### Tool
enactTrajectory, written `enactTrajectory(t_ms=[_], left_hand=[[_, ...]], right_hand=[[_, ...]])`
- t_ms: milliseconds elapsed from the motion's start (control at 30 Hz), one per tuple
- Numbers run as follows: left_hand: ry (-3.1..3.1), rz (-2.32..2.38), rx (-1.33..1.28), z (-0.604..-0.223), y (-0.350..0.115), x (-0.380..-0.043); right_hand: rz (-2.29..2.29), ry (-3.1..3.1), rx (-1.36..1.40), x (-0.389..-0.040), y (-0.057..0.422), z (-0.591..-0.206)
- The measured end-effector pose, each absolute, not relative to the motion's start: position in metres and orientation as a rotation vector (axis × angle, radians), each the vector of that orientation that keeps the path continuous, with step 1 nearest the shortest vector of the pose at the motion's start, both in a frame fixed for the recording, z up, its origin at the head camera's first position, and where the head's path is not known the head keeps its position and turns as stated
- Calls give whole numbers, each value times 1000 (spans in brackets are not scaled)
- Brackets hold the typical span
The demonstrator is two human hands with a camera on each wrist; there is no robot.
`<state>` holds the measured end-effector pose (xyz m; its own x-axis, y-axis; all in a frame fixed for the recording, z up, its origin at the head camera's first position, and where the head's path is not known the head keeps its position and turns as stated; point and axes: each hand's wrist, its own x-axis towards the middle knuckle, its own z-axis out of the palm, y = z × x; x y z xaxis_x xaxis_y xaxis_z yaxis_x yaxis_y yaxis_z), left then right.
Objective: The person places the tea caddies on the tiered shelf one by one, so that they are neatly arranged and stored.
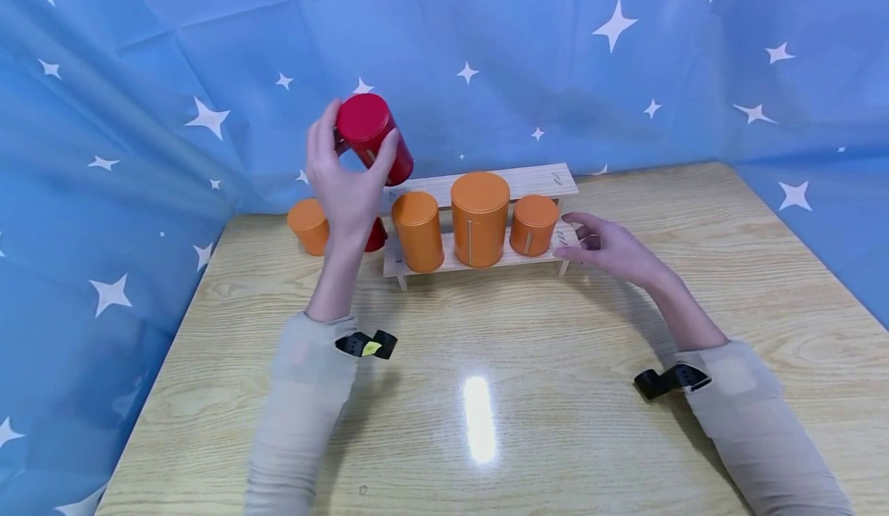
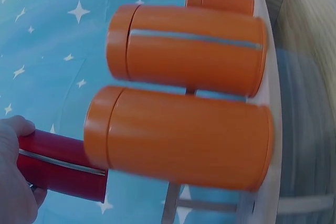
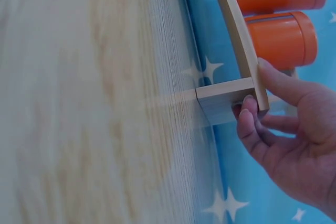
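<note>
My left hand (image 1: 347,184) grips a red cylindrical canister (image 1: 366,124), fingers and thumb round its sides, raised over the left end of a two-tier wooden shelf (image 1: 454,186). The canister tilts in the head view. At the shelf's right end, my right hand (image 1: 607,250) holds the lower board (image 3: 236,35), thumb on the upper face and fingers curled beneath. Three orange canisters stand on the lower tier: a medium one (image 1: 418,231), a tall one (image 1: 480,219) and a short one (image 1: 534,225).
Left of the shelf, an orange canister (image 1: 309,227) stands on the wooden table (image 1: 528,392). Beside it a red canister (image 1: 376,236) is partly hidden behind my left hand and wrist. A blue star-patterned cloth (image 1: 486,61) hangs behind the table and along its left side.
</note>
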<state>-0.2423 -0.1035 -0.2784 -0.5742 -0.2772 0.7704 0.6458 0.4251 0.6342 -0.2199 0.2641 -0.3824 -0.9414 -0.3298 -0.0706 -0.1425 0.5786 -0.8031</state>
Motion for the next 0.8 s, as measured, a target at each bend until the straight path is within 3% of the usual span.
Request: enactTrajectory(t_ms=[800], left_hand=[[-1843, -1535, -503, -271, -27, -254]], right_hand=[[-1297, 2588, -381, -221, 264, -383]])
